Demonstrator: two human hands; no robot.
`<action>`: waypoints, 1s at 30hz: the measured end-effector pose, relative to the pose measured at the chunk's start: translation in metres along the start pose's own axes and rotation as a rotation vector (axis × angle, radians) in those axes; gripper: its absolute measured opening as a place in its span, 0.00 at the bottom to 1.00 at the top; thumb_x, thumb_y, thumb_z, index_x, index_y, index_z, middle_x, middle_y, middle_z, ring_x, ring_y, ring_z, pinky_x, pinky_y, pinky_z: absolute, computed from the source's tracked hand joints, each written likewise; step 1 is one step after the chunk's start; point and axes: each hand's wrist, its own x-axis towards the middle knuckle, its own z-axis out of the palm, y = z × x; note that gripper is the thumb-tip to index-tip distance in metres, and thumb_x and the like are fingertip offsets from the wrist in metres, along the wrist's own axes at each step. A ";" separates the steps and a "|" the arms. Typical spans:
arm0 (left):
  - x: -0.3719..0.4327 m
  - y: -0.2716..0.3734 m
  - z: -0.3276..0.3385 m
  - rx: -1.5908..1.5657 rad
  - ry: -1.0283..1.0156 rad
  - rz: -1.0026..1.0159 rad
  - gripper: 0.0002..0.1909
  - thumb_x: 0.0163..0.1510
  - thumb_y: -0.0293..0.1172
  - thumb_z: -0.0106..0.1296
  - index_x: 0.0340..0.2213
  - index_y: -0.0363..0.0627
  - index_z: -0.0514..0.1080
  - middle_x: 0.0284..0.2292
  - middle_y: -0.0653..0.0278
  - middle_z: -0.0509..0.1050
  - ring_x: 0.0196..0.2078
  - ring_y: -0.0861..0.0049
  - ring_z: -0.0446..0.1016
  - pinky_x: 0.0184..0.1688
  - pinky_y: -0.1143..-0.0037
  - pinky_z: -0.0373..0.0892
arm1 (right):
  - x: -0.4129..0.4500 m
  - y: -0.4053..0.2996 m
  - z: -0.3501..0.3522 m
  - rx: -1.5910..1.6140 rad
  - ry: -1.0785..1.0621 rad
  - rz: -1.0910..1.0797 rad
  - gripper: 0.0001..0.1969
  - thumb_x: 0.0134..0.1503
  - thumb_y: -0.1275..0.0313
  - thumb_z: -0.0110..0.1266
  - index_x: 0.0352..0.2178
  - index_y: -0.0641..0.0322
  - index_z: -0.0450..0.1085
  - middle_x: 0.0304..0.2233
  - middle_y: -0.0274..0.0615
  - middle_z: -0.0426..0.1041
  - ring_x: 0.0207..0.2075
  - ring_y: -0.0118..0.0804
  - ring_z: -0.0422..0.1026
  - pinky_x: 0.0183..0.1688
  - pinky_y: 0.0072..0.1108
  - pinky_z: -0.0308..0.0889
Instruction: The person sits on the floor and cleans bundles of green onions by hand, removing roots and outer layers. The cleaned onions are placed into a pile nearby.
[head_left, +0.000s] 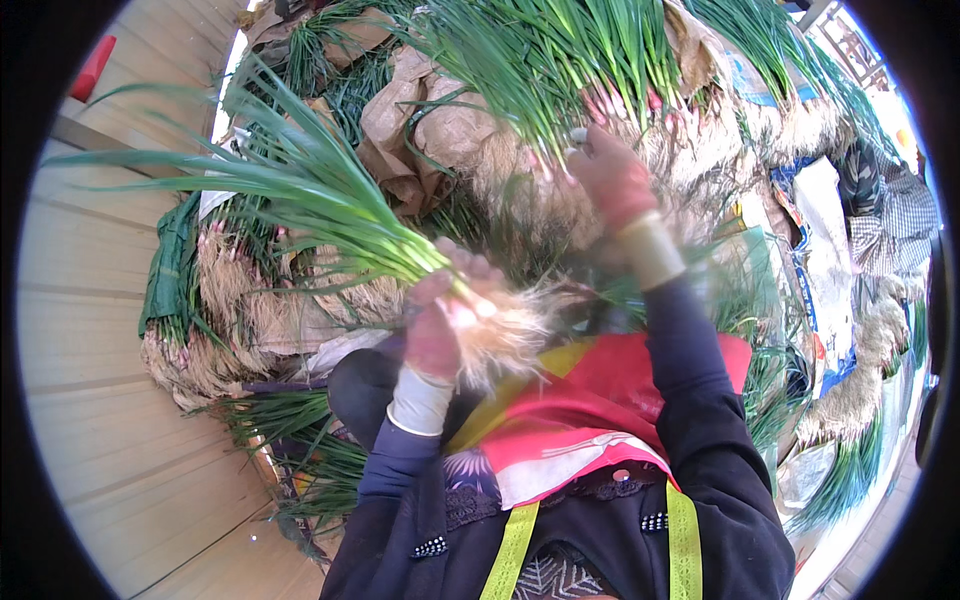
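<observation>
My left hand (454, 300) is closed around a bunch of green garlic (390, 244). Its long leaves fan out to the upper left, and the pale bulbs and shaggy roots (502, 330) stick out to the right over my lap. Farther forward, my right hand (611, 176) is at the lower stalks of a large heap of green garlic (622, 52), with white coverings on the fingertips. Its fingers are curled beside the pinkish stalk bases; whether they grip a stalk is unclear. Both wrists have pale cuffs, and the bunch is partly blurred by motion.
Crumpled brown paper (442, 127) lies left of the heap. More rooted bundles (232, 292) line the left side by a panelled wall (112, 315). At right are a printed white sack (825, 262) and further bundles (847, 457). A red apron (585, 405) covers my lap.
</observation>
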 end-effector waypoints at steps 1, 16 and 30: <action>0.001 -0.005 -0.006 0.012 0.064 -0.089 0.18 0.44 0.30 0.51 0.39 0.42 0.66 0.30 0.62 0.70 0.36 0.72 0.72 0.42 0.69 0.71 | 0.011 -0.013 0.005 -0.094 0.008 0.029 0.20 0.45 0.60 0.52 0.37 0.61 0.67 0.37 0.53 0.72 0.38 0.50 0.71 0.41 0.31 0.65; 0.007 -0.025 -0.025 0.165 0.282 -0.108 0.21 0.42 0.31 0.54 0.41 0.43 0.65 0.29 0.65 0.68 0.32 0.71 0.70 0.37 0.65 0.71 | 0.008 0.014 0.016 1.595 -0.285 0.623 0.16 0.54 0.70 0.37 0.37 0.71 0.67 0.32 0.45 0.73 0.26 0.34 0.72 0.30 0.22 0.71; 0.014 -0.049 -0.058 0.339 0.083 -0.234 0.17 0.51 0.38 0.47 0.34 0.33 0.68 0.24 0.51 0.73 0.27 0.69 0.73 0.26 0.78 0.70 | -0.036 0.000 0.062 1.225 -0.586 0.191 0.14 0.54 0.70 0.40 0.36 0.65 0.70 0.29 0.36 0.72 0.30 0.26 0.69 0.34 0.16 0.63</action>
